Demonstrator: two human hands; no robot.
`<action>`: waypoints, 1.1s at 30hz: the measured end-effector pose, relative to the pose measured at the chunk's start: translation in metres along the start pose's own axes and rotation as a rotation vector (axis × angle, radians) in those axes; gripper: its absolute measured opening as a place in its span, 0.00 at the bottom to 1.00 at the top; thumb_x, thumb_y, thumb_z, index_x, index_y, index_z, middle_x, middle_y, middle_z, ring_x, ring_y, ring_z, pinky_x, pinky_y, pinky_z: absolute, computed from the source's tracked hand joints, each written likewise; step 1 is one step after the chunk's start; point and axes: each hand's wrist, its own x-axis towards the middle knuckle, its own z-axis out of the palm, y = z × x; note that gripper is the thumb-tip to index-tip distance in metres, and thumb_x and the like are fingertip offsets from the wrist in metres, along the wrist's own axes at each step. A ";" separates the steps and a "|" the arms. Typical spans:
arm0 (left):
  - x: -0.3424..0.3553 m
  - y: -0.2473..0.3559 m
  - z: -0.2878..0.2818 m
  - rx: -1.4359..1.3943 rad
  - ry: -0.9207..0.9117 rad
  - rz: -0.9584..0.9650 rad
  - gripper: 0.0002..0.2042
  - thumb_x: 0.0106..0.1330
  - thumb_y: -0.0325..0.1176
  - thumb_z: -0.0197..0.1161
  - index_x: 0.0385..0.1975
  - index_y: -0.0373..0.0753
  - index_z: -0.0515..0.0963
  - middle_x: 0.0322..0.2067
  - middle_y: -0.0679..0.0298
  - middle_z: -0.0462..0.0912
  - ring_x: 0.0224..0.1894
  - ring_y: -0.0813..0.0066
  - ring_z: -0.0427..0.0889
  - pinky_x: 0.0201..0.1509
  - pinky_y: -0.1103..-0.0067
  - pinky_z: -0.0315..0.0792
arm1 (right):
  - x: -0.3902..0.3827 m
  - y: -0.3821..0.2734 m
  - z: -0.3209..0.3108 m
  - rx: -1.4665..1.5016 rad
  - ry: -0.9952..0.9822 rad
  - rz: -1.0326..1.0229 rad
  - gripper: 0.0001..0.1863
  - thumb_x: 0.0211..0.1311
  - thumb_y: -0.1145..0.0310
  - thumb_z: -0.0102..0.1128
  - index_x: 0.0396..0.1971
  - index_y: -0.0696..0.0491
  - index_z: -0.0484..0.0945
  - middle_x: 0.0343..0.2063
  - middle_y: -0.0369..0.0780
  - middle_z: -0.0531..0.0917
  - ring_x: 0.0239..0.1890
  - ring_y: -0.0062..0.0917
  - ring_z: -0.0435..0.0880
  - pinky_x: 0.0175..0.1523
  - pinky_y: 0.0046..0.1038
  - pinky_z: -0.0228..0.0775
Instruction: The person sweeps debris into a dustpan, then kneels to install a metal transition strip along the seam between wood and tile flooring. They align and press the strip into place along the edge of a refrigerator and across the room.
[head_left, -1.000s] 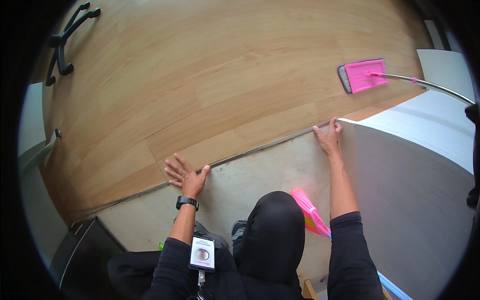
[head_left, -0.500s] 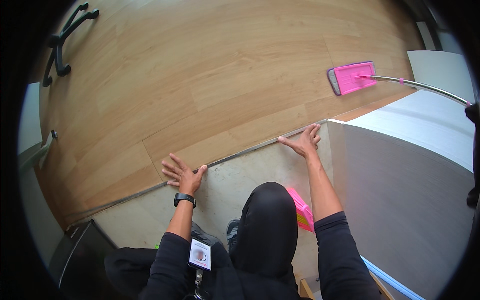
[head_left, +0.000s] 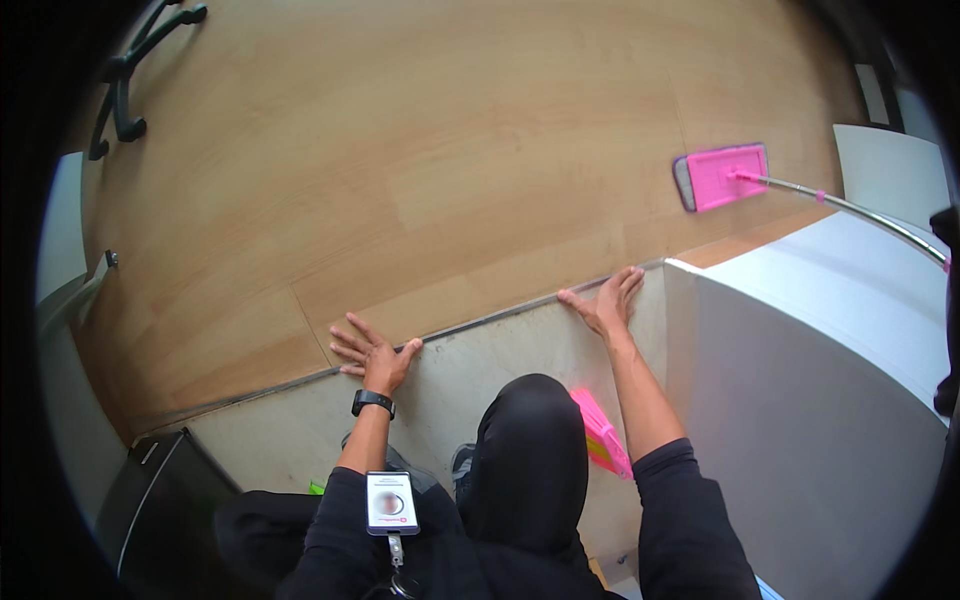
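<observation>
The step in hand looks like pressing or feeling along the grey floor strip, which runs at and between the fingers of both hands. On the left hand, the fingers are spread apart; on the right hand, the thumb stands away from them. Neither grips anything. The next move seems to call for even fingertip pressure.

We see wooden floor meeting paler floor along a strip; the wood carries a pink mop (head flat) and black chair base, the paler side a pink broom and grey shoes.
</observation>
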 end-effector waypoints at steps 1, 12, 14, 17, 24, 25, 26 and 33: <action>0.001 0.003 -0.002 0.005 -0.005 -0.002 0.71 0.47 0.63 0.73 0.71 0.43 0.16 0.68 0.31 0.10 0.69 0.21 0.15 0.62 0.28 0.32 | 0.000 -0.005 -0.004 0.000 0.002 0.002 0.83 0.31 0.35 0.79 0.71 0.67 0.28 0.74 0.57 0.32 0.77 0.47 0.29 0.73 0.58 0.42; -0.001 0.001 -0.002 -0.058 -0.013 0.008 0.72 0.46 0.62 0.75 0.71 0.44 0.16 0.67 0.33 0.09 0.68 0.21 0.13 0.63 0.29 0.31 | -0.049 -0.050 0.012 -0.124 -0.119 0.046 0.87 0.26 0.29 0.77 0.70 0.69 0.26 0.73 0.58 0.30 0.77 0.46 0.26 0.72 0.63 0.40; -0.001 0.002 -0.003 -0.066 -0.004 0.017 0.72 0.46 0.62 0.75 0.71 0.43 0.16 0.67 0.33 0.09 0.68 0.20 0.13 0.63 0.29 0.31 | -0.049 -0.053 0.013 -0.120 -0.122 0.059 0.87 0.26 0.28 0.76 0.70 0.69 0.26 0.73 0.59 0.30 0.77 0.47 0.26 0.72 0.64 0.39; -0.001 0.002 -0.005 -0.058 -0.024 0.003 0.72 0.46 0.62 0.74 0.71 0.42 0.16 0.67 0.32 0.09 0.68 0.19 0.13 0.63 0.28 0.31 | -0.049 -0.059 0.015 -0.123 -0.115 0.076 0.87 0.26 0.28 0.76 0.70 0.70 0.27 0.73 0.60 0.31 0.77 0.48 0.26 0.71 0.65 0.38; -0.004 0.002 -0.003 -0.079 0.020 0.031 0.71 0.47 0.62 0.74 0.71 0.41 0.17 0.68 0.31 0.11 0.68 0.19 0.14 0.62 0.28 0.31 | -0.046 -0.062 0.023 -0.095 -0.100 0.064 0.86 0.27 0.32 0.79 0.70 0.70 0.28 0.72 0.62 0.32 0.77 0.51 0.29 0.71 0.66 0.38; -0.005 0.001 -0.003 -0.055 -0.016 0.007 0.71 0.47 0.61 0.74 0.71 0.41 0.17 0.68 0.31 0.11 0.68 0.19 0.14 0.62 0.28 0.31 | -0.047 -0.062 0.023 -0.090 -0.114 0.070 0.86 0.27 0.32 0.79 0.70 0.70 0.28 0.72 0.62 0.32 0.77 0.51 0.29 0.71 0.66 0.38; -0.005 0.002 -0.004 -0.052 -0.023 0.003 0.71 0.46 0.61 0.74 0.71 0.41 0.17 0.68 0.32 0.11 0.68 0.19 0.14 0.63 0.28 0.31 | -0.047 -0.064 0.021 -0.105 -0.116 0.083 0.86 0.27 0.33 0.80 0.70 0.70 0.28 0.72 0.62 0.32 0.77 0.51 0.29 0.71 0.65 0.38; -0.002 0.009 -0.016 -0.062 -0.104 -0.041 0.73 0.45 0.61 0.76 0.71 0.42 0.16 0.68 0.34 0.10 0.69 0.23 0.13 0.63 0.28 0.31 | -0.056 -0.087 0.017 -0.250 -0.163 0.096 0.87 0.25 0.29 0.78 0.70 0.71 0.29 0.72 0.63 0.35 0.76 0.52 0.31 0.72 0.64 0.35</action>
